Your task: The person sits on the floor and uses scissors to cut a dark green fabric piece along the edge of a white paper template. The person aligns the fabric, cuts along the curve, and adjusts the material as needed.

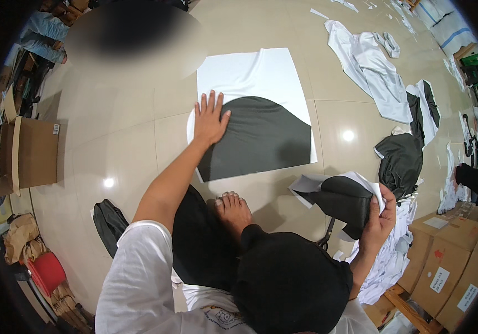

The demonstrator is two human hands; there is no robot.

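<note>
My left hand (211,123) lies flat with fingers spread on the left edge of a dark grey cloth panel (258,139). That panel has a curved top edge and rests on a larger white cloth sheet (250,72) spread over the floor. On the right, my right hand (381,214) grips a folded cloth piece (342,199), dark on one face and white on the other, held above the floor. Below it a black tool with a looped handle (326,238) is partly hidden, so its kind is unclear.
White cloth (364,61) and a dark cloth heap (400,161) lie on the right. Cardboard boxes (436,267) stand at lower right, an open carton (36,150) at left. A dark cloth piece (110,222) lies left of my knee. My bare foot (233,211) is near the panel.
</note>
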